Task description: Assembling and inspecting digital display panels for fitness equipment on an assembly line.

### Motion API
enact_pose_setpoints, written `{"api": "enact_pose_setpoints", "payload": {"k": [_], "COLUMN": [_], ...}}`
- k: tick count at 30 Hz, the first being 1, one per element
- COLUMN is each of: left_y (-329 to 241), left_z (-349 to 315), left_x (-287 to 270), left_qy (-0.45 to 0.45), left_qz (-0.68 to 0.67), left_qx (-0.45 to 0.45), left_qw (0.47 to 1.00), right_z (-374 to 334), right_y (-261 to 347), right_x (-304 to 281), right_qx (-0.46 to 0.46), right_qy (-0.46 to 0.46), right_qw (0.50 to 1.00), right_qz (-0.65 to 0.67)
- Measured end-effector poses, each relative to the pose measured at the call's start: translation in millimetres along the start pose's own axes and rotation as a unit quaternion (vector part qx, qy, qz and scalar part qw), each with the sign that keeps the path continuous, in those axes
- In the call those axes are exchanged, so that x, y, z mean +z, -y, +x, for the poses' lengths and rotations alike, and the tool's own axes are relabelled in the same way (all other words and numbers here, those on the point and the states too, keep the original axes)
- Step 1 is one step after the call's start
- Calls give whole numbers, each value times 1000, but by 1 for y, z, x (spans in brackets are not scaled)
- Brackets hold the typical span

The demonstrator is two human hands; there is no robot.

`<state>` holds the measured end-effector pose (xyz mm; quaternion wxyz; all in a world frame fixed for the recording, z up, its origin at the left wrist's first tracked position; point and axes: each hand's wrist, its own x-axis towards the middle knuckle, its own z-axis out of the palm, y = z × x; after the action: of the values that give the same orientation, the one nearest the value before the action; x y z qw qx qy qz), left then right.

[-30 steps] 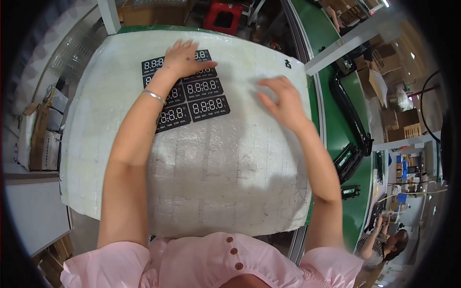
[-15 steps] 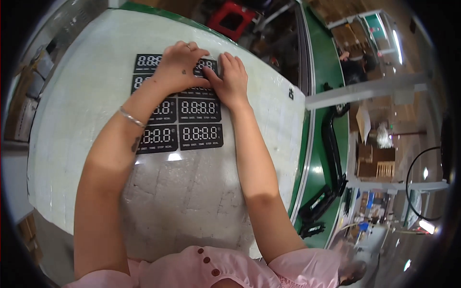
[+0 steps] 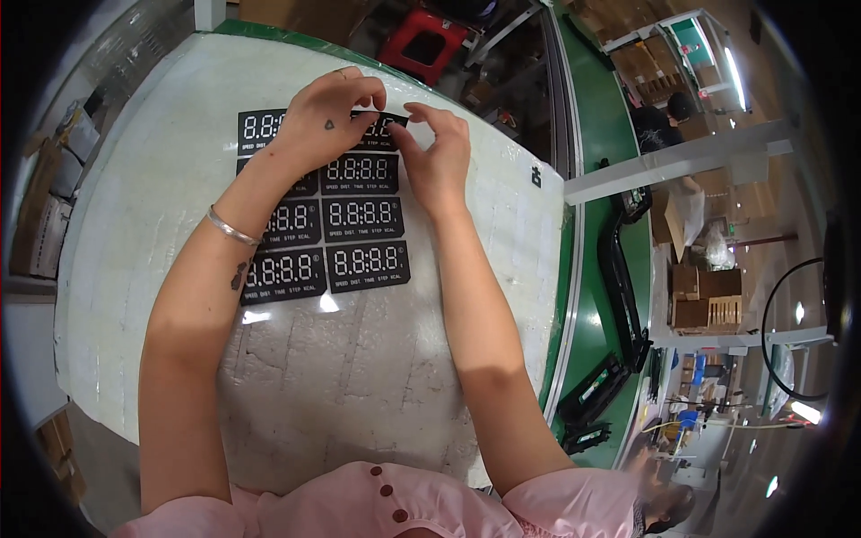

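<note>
Black display panels (image 3: pixel 366 217) with white segment digits lie flat in two columns on the pale table. At the far end of the right column, both hands are at the top panel (image 3: pixel 384 134). My left hand (image 3: pixel 325 117) reaches over it from the left, fingers bent and thumb apart over its face. Part of the left column is hidden under that hand and forearm. My right hand (image 3: pixel 438 160) is at the panel's right edge, thumb and forefinger spread apart. Whether the fingertips touch the panel is hard to see.
The table (image 3: pixel 489 260) has a shiny clear cover and a green border. A red stool (image 3: pixel 423 47) stands beyond it. Along the right runs a green bench (image 3: pixel 587 314) with black curved parts (image 3: pixel 619 278). Another person (image 3: pixel 659 125) is farther off at the right.
My fingers have bent and drawn up, and my thumbs have shifted off the lower edge of the top right panel. The panel below it is now uncovered. The view has shifted slightly.
</note>
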<state>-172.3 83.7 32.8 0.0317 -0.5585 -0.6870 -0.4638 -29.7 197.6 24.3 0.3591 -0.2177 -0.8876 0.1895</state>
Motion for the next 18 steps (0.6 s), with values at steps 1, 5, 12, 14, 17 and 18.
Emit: {"api": "enact_pose_setpoints", "payload": {"k": [1,5,12,14,17,18], "left_y": [-1,-11,-11,-12,-9,-10], "left_z": [3,10,17,20,20,20], "left_x": [-4,-11,1,-5,-9,-10], "left_qy": [0,169,129,132,125,119], "left_qz": [-59,-116,-194,-217,-250,-286], "left_qx": [24,-80,-65,-71,-79,-101], "left_qw": [998,975,970,965,957,946], "right_z": [2,10,8,8,9,9], "right_y": [3,1,-6,-4,0,1], "right_x": [-3,-16,-17,-15,-17,-17], "right_qx": [-6,-77,-89,-113,-125,-135], "right_qy": [-22,-100,-73,-77,-91,-94], "right_qw": [1000,991,993,990,988,986], "right_qz": [8,-44,-32,-19,-8,-2]}}
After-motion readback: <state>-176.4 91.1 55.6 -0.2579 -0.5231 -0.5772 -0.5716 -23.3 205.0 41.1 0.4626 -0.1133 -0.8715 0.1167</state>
